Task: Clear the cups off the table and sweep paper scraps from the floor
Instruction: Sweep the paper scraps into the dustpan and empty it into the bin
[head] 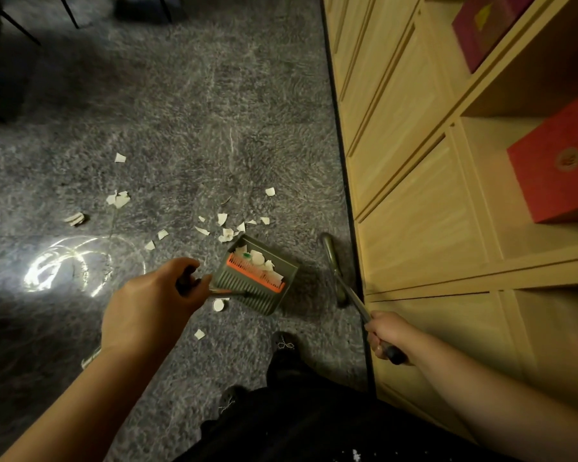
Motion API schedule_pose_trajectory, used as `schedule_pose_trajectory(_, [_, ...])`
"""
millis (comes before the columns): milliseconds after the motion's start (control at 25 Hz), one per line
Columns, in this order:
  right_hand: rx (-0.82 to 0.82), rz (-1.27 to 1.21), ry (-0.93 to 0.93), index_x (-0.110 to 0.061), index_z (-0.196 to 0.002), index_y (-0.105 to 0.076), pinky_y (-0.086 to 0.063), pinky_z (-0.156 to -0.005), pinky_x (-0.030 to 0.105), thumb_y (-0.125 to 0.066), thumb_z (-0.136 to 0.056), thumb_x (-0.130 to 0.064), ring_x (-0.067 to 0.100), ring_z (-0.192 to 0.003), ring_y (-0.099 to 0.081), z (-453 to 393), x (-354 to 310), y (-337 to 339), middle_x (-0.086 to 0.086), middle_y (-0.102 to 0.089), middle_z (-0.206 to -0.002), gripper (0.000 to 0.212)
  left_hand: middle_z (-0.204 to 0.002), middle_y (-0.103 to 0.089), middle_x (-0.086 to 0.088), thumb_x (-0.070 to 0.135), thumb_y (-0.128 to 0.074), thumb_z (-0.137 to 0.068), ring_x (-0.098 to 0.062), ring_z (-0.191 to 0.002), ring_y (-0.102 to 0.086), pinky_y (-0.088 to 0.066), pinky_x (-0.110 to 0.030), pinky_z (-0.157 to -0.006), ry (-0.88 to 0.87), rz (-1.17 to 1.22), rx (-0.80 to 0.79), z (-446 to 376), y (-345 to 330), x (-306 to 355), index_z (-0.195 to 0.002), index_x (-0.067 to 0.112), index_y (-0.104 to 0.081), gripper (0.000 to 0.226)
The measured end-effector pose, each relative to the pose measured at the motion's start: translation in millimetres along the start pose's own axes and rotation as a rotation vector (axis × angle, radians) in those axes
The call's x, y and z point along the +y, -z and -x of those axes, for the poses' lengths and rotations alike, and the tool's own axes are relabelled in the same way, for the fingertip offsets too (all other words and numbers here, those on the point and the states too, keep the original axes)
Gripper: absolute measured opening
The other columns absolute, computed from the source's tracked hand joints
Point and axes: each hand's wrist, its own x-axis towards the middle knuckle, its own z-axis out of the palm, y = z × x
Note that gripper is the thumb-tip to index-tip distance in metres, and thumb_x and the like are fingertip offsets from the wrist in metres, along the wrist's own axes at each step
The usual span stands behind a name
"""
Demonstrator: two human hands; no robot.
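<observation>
1. Head view, centre of the frame: a grey-green dustpan [257, 275] stands on the grey carpet [187, 135], its mouth turned toward the upper left, an orange comb strip [256, 273] running across it.
2. Inside the dustpan, behind the orange strip, lie several white paper scraps [256, 258], one with a green spot.
3. Left hand [154, 301], lower centre-left: its grip is clenched round the dark dustpan handle [187, 283], fingers curled over the top.
4. Right hand [386, 333], lower right: its grip is wrapped round the broom handle [357, 303], which slants up and left to the olive broom head [332, 268] on the carpet just beside the dustpan's right edge and close to the cabinet base.
5. Loose paper scraps [227, 233] lie on the carpet just above the dustpan mouth; others are scattered left of centre [118, 199], one higher [120, 158], and two below the pan [218, 305].
6. A crumpled scrap [75, 219] lies at the left, above a bright patch of reflected light [64, 268].
7. Right side of the frame: a pale wooden shelf unit [414, 195] with red boxes [558, 175] in its open compartments.
8. Bottom centre: dark trousers and a shoe [284, 345] of the person.
</observation>
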Motion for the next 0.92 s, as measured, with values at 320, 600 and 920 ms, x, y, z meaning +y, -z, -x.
schedule_pose_trajectory(320, [-0.079, 0.113, 0.132, -0.011, -0.133, -0.046, -0.03, -0.045, 0.027, -0.037, -0.093, 0.004, 0.014, -0.047, -0.037, 18, -41, -45, 0.006, -0.041, -0.058, 0.044, -0.074, -0.071, -0.002, 0.05, -0.072, -0.078, -0.03, -0.065, -0.065, -0.042, -0.027, -0.055, 0.146, -0.06, 0.081, 18, 11, -30, -0.104, 0.03, -0.07, 0.033])
schedule_pose_trajectory(600, [-0.206, 0.094, 0.144, -0.019, -0.15, -0.023, -0.031, -0.035, 0.016, -0.04, -0.098, 0.0, 0.006, -0.036, -0.038, 28, -92, -104, 0.006, -0.044, -0.064, 0.058, -0.08, -0.072, 0.001, 0.047, -0.074, -0.077, -0.028, -0.069, -0.067, -0.048, -0.028, -0.057, 0.279, -0.034, 0.161, 46, 24, -65, -0.108, 0.03, -0.069, 0.036])
schedule_pose_trajectory(920, [-0.227, 0.211, 0.185, -0.021, -0.151, -0.021, -0.03, -0.033, 0.016, -0.036, -0.097, 0.001, 0.005, -0.033, -0.037, 47, -109, -129, 0.003, -0.042, -0.055, 0.059, -0.082, -0.072, -0.003, 0.045, -0.074, -0.077, -0.03, -0.072, -0.067, -0.051, -0.033, -0.06, 0.422, -0.045, 0.221, 76, 42, -98, -0.106, 0.029, -0.07, 0.034])
